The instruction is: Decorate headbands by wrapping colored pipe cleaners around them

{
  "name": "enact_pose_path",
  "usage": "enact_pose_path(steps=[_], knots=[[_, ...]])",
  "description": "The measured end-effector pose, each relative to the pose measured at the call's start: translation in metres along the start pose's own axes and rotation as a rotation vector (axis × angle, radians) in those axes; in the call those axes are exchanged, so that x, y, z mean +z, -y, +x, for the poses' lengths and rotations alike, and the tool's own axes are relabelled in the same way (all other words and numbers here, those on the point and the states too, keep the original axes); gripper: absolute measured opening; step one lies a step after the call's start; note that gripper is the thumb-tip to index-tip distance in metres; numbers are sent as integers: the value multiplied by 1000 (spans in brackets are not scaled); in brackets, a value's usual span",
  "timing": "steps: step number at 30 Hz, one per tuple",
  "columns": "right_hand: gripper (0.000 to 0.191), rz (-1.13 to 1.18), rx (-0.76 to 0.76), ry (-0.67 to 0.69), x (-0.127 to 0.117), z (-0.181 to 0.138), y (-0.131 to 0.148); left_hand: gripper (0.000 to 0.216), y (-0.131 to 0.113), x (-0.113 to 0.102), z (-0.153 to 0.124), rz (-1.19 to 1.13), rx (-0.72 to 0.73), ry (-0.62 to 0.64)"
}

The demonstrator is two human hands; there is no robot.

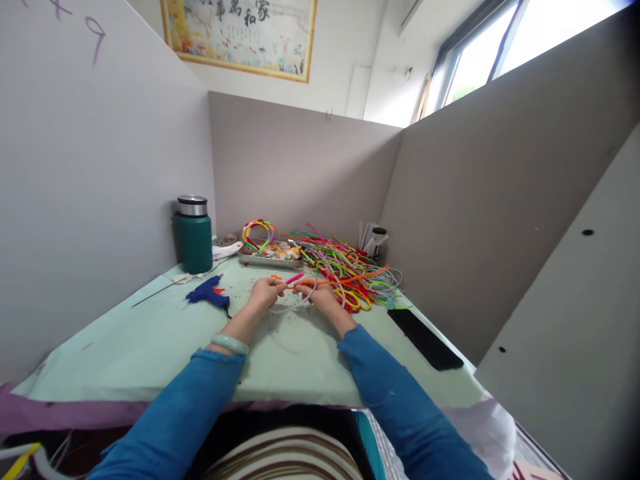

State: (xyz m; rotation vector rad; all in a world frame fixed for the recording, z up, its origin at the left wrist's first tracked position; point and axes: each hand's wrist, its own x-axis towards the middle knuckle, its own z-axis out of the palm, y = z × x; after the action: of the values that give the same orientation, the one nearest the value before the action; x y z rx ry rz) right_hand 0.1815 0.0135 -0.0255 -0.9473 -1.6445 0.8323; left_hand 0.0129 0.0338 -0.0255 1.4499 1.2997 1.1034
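My left hand (267, 293) is closed in a pinch, at one end of a pale, thin flexible tube (295, 307) and near a short pink wrapped section (295, 278). Close beside it, my right hand (323, 297) pinches an orange pipe cleaner (370, 274), whose long tail stretches off to the right. The pale tube curves below and between both hands in a loop. Exactly how pink, orange and tube meet is hidden by the fingertips. A tangled heap of coloured pipe cleaners (340, 260) lies just beyond my right hand.
A blue glue gun (209, 292) lies left of my hands, with a green flask (195, 235) behind it. At the back, a metal tray (273, 263) holds small pieces and a multicoloured wrapped hoop (244, 235). A black phone (425, 339) lies right. Grey partitions (305, 167) enclose the table.
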Motion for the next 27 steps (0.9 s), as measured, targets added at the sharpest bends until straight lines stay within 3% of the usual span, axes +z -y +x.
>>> enact_pose_path(steps=[8,27], knots=[[26,35,60,-54,-3,6,-7,24,-1,3,-2,-44,0,116],[36,48,50,-14,0,3,-1,12,-3,2,-3,4,6,78]])
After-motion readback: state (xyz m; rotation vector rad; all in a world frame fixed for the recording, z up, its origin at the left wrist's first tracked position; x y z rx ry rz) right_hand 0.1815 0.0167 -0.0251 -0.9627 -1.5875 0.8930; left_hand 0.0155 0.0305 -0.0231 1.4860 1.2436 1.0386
